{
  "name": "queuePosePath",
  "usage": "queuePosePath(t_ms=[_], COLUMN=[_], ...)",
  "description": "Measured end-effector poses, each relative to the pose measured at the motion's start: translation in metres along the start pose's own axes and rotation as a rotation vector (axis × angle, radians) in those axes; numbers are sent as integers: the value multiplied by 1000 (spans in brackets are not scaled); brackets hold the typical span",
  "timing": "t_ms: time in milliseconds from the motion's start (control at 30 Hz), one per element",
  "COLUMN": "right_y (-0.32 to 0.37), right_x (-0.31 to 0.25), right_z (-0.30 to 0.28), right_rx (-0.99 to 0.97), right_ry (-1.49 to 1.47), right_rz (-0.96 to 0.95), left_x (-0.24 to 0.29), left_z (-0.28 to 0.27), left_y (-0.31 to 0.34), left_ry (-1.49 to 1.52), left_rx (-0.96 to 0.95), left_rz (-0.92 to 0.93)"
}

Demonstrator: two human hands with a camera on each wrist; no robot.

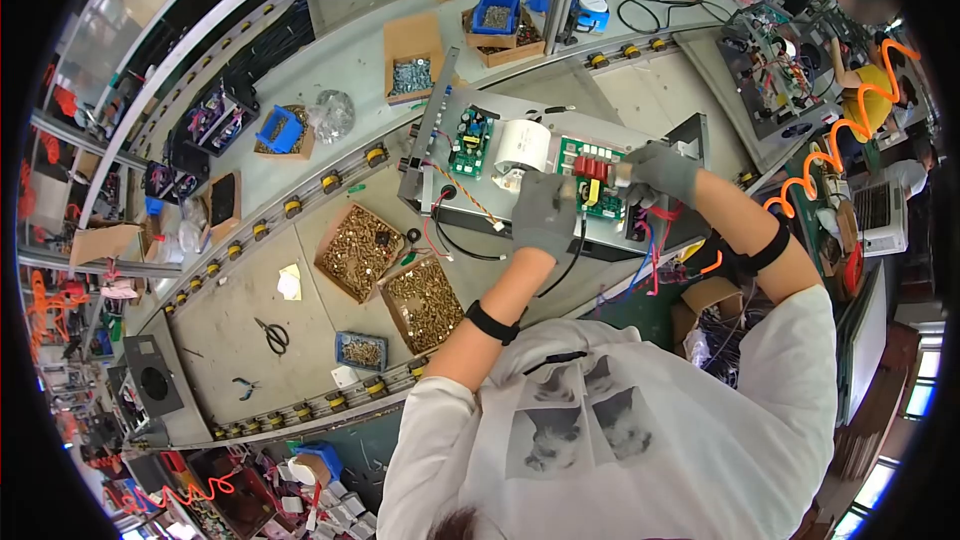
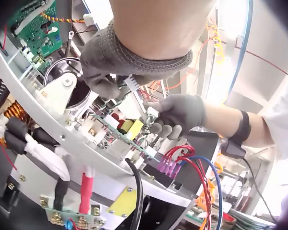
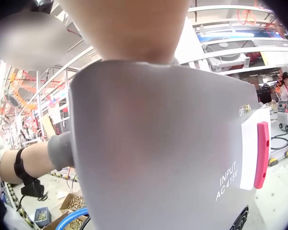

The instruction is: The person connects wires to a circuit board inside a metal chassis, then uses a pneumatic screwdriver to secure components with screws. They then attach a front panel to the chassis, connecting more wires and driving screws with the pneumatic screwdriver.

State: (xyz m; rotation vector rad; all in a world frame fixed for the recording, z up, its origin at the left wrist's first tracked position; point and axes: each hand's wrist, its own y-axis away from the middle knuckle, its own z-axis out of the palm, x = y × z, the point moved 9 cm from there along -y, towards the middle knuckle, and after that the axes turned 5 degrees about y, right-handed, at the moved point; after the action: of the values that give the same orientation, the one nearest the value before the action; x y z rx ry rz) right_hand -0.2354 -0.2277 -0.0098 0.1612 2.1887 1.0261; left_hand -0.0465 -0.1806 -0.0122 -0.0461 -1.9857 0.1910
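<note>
Both hands wear grey gloves and work over an uncovered electrical unit with a grey metal chassis (image 1: 460, 202). My left hand (image 1: 543, 217) is above the green circuit board (image 1: 607, 202) carrying red and yellow components, beside a large white cylinder (image 1: 522, 146). In the left wrist view its fingers curl by a pale toothed connector (image 2: 132, 84), which they seem to pinch. Facing it, my right hand (image 2: 180, 115) pinches a small white connector (image 2: 152, 112) between thumb and fingers. The grey end panel (image 3: 158, 143) hides that hand in the right wrist view.
Red and blue wires (image 2: 213, 187) hang off the chassis's near side. To the left lie boxes of brass fasteners (image 1: 424, 306), a blue bin (image 1: 361, 351), scissors (image 1: 271, 336) and pliers (image 1: 244, 388). A roller track (image 1: 331, 181) runs behind; an orange coiled hose (image 1: 840, 140) hangs right.
</note>
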Motion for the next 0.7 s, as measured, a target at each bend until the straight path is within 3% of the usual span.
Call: queuePosePath(t_ms=[67,133,167,200,267,333,400,433,467,500,533,600,633,667,700], right_y=[5,18,26,25,26,23,24,24,27,31,29,23,21,27,35], right_x=[3,-23,-20,-16,-19,-17,-20,-18,-20,-22,-18,4,10,6,2], right_z=[10,22,21,26,24,34,36,35,27,20,21,17,23,24,24], right_rx=[-54,-25,44,37,244,254,336,335,397,451,446,445,444,561,678], right_ry=[44,522,667,665,865,969,1095,1097,861,624,627,141,140,149,159], right_rz=[-74,-344,-259,-257,-321,-285,-220,-218,-291,-359,-355,-297,-292,-393,-494], left_x=[-16,-63,-77,-77,-83,-81,-83,-83,-84,-72,-60,-56,-50,-43,-49], left_z=[1,5,11,10,43,39,37,35,37,30,24,24,21,18,19], left_y=[11,27,34,32,44,37,32,27,27,18,11,3,-4,-9,-10], left_ry=[59,362,428,427,955,981,756,643,647,566,483,500,374,247,300], left_rx=[35,71,32,32,-136,-92,-172,-209,-211,-186,-161,-127,-128,-131,-143], left_rz=[43,-408,-568,-575,-880,-830,-824,-693,-695,-561,-429,-375,-243,-108,-151])
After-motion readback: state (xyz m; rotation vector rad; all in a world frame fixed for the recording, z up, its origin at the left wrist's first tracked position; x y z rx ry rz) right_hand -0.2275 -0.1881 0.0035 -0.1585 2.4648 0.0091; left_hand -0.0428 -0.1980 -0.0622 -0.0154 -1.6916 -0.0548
